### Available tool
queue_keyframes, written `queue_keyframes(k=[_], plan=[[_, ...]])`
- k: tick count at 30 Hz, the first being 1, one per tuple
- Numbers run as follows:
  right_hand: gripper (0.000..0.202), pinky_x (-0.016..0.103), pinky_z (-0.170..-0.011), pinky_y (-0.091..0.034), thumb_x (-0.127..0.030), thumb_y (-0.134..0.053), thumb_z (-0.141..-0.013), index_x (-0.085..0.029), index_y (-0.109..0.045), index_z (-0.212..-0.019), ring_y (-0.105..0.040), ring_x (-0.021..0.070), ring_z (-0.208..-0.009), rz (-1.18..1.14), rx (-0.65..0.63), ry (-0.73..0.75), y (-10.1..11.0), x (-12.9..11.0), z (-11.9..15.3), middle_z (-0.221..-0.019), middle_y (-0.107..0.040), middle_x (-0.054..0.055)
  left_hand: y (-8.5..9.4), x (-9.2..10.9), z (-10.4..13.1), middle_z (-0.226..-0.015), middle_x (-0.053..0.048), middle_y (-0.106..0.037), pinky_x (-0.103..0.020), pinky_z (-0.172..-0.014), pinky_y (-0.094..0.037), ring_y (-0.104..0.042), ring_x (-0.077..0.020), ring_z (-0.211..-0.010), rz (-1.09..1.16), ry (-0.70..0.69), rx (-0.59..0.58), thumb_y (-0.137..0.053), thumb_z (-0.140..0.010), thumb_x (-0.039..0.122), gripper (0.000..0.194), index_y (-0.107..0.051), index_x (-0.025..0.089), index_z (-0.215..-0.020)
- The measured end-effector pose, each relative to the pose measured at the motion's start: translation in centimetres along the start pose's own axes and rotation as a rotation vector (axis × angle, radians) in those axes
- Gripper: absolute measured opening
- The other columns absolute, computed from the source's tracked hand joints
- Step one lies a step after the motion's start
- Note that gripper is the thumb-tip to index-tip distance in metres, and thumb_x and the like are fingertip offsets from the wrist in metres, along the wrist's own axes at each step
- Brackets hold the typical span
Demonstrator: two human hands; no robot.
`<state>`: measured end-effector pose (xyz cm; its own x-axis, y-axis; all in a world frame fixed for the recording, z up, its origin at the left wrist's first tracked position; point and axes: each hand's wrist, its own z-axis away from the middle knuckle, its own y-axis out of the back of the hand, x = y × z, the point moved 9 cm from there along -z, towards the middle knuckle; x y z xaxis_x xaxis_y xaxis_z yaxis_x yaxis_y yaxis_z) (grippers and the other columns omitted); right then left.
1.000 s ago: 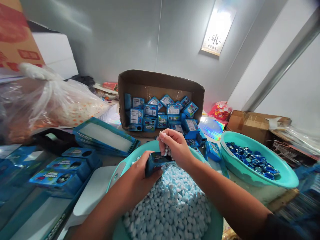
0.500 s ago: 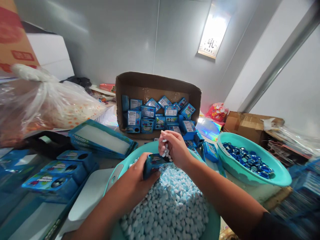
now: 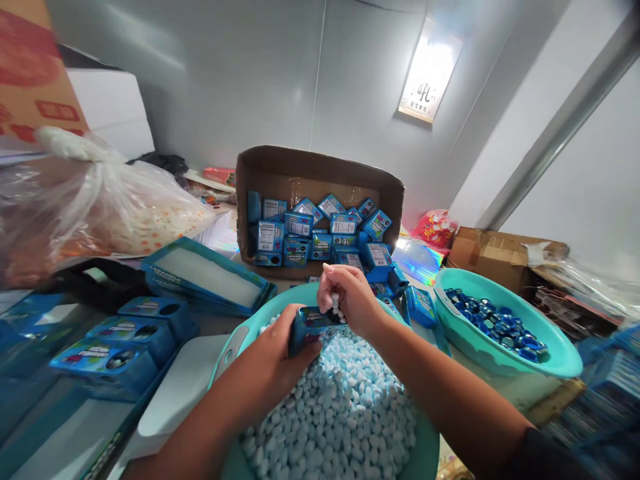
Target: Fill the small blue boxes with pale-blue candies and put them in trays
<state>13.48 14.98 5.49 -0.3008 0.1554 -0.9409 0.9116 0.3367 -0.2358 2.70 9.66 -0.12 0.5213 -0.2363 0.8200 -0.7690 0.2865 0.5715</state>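
Note:
My left hand [image 3: 280,340] grips a small blue candy box [image 3: 305,327] above a turquoise basin [image 3: 235,340] full of pale blue and white candies [image 3: 350,413]. The box's printed face with a dark round opening is turned upward. Over that opening my right hand [image 3: 350,297] is curled closed around a few candies [image 3: 336,305], some showing below its fingers. Behind the basin, a cardboard carton [image 3: 320,160] lies with its open side facing me, holding several blue boxes [image 3: 297,250] like the one in my hand.
At right stands a second turquoise basin [image 3: 555,340] with shiny blue round caps [image 3: 495,323]. Left are several candy boxes [image 3: 100,357] in a tray, flat display cartons [image 3: 205,273] and a tied plastic bag [image 3: 125,207]. Brown cardboard [image 3: 480,250] lies behind the right basin.
My right hand has lowered slightly toward the box, and fewer candies show in its fingers. The left hand keeps the box nearly in place; the view has shifted slightly.

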Motion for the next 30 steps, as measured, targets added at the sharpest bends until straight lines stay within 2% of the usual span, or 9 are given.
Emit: queue_keyframes(k=[9,13,22,30], plan=[[0.035,0.023,-0.051,-0.038,-0.043,-0.063,-0.085,-0.016,-0.064,-0.064,-0.052,0.0108,-0.044,-0.002,0.004,0.0,0.13,0.15,-0.07,-0.046,-0.056,-0.002,0.41,0.56,0.17,-0.105,0.0,-0.068,-0.031,-0.081,-0.047,-0.064,-0.0228,-0.095,0.007,-0.016,0.04,-0.053,-0.09,0.045,0.037,-0.053,0.028,-0.123],[0.036,0.023,-0.05,-0.037,-0.045,-0.065,-0.084,-0.016,-0.063,-0.063,-0.052,0.0104,-0.043,0.006,-0.002,-0.007,-0.02,0.1,-0.01,-0.046,-0.058,-0.001,0.4,0.38,0.13,-0.098,-0.001,-0.069,-0.031,-0.077,-0.047,-0.065,-0.023,-0.089,-0.017,0.027,0.036,-0.053,-0.089,0.044,0.036,-0.055,0.026,-0.12],[0.036,0.022,-0.049,-0.038,-0.047,-0.065,-0.084,-0.015,-0.063,-0.068,-0.055,0.0105,-0.045,-0.057,-0.037,0.007,-0.09,0.22,-0.28,-0.051,-0.059,-0.001,-0.18,0.12,-0.45,-0.104,-0.002,-0.068,-0.035,-0.084,-0.049,-0.064,-0.0251,-0.096,0.019,0.005,-0.019,-0.049,-0.092,0.046,0.038,-0.05,0.026,-0.123],[0.037,0.022,-0.047,-0.038,-0.051,-0.067,-0.078,-0.015,-0.064,-0.069,-0.054,0.0101,-0.044,-0.063,-0.041,-0.028,-0.14,0.54,-0.38,-0.053,-0.059,-0.002,-0.28,-0.38,-0.81,-0.105,-0.004,-0.069,-0.039,-0.088,-0.049,-0.065,-0.0277,-0.1,0.021,0.015,0.009,-0.049,-0.09,0.049,0.04,-0.05,0.025,-0.122]])
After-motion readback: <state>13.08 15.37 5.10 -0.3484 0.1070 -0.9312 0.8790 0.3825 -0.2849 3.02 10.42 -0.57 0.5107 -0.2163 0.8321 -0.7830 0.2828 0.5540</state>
